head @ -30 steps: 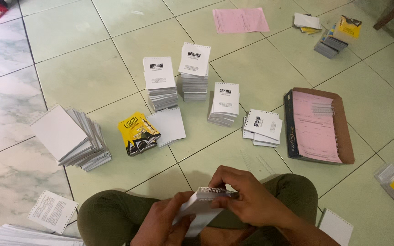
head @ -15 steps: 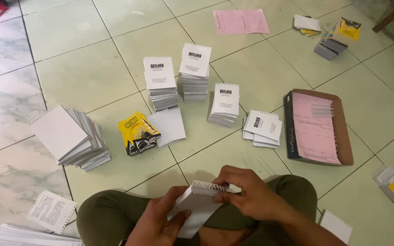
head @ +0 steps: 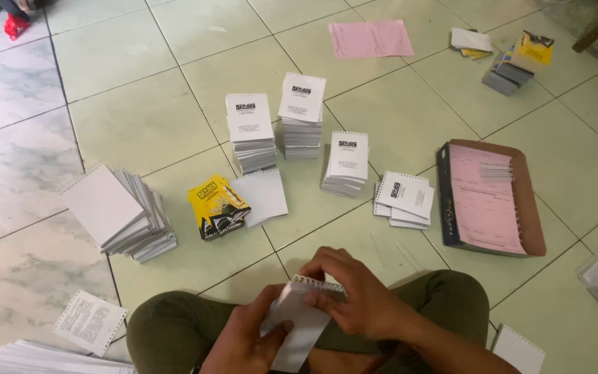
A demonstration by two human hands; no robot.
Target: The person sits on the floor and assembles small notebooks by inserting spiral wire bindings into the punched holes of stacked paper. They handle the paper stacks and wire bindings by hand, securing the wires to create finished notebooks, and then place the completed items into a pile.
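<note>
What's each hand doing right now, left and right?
Left hand: closed on the lower part of the small white notepad, holding it from below.
Right hand: fingers curled over the notepad's spiral-bound top edge, gripping it.

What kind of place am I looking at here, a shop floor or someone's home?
Probably a home or small workshop floor, not a factory: the person sits on pale floor tiles, with notepad stacks and a cardboard box of pink sheets laid straight on them.

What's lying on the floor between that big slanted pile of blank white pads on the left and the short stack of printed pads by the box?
In the head view, between the slanted pile and the short stack lie a yellow-and-black cover and a loose blank white sheet beside it.
</note>
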